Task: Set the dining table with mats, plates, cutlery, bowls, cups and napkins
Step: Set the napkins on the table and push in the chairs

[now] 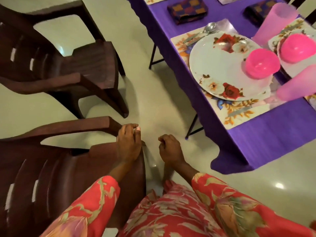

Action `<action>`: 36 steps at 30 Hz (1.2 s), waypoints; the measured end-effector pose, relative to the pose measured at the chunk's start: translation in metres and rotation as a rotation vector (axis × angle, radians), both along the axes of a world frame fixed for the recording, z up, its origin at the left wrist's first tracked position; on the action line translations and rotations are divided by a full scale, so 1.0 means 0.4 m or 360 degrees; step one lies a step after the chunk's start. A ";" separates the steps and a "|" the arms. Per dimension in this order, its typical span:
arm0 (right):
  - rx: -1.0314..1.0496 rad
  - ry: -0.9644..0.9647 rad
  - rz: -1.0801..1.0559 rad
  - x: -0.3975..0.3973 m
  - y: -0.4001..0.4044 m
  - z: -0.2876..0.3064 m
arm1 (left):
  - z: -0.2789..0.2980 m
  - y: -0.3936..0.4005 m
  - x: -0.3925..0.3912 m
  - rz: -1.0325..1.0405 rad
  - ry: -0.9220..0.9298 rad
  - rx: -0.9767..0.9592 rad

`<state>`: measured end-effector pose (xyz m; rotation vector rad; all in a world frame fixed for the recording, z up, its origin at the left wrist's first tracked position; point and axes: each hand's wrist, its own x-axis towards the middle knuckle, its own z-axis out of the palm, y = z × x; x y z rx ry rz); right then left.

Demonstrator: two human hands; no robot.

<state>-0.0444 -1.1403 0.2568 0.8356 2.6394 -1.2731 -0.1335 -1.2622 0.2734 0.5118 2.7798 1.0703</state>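
Note:
The dining table [256,134] wears a purple cloth at the upper right. On it a floral mat [239,113] carries a white rose-patterned plate [217,65] with a pink bowl [262,63] upside down on its rim. A spoon and fork [205,32] lie beside the plate. A second pink bowl [298,47] sits on another plate, and translucent pink cups [273,23] [297,84] stand close by. Folded patterned napkins [187,10] [256,11] lie farther back. My left hand [129,144] grips the front armrest post of the near brown chair [51,177]. My right hand [169,149] hangs loosely curled over the floor, holding nothing.
A second brown plastic chair [59,65] stands at the upper left, facing the table. Pale tiled floor [153,100] runs between the chairs and the table. Black folding table legs [193,127] show under the cloth. My red floral sleeves and dress fill the bottom of the view.

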 end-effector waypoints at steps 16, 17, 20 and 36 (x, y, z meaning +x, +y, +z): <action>0.0198 -0.0396 -0.0131 0.364 -0.278 0.026 | -0.072 -0.250 0.277 -0.0183 -0.0235 0.0067; 0.0200 -0.0416 -0.0122 0.381 -0.289 0.027 | -0.077 -0.260 0.290 -0.0182 -0.0251 0.0069; 0.0203 -0.0439 -0.0103 0.440 -0.329 0.037 | -0.073 -0.286 0.331 -0.0188 -0.0287 0.0121; -0.0006 -0.0363 -0.0209 0.655 -0.692 0.060 | -0.049 -0.539 0.579 -0.0859 -0.0345 -0.0300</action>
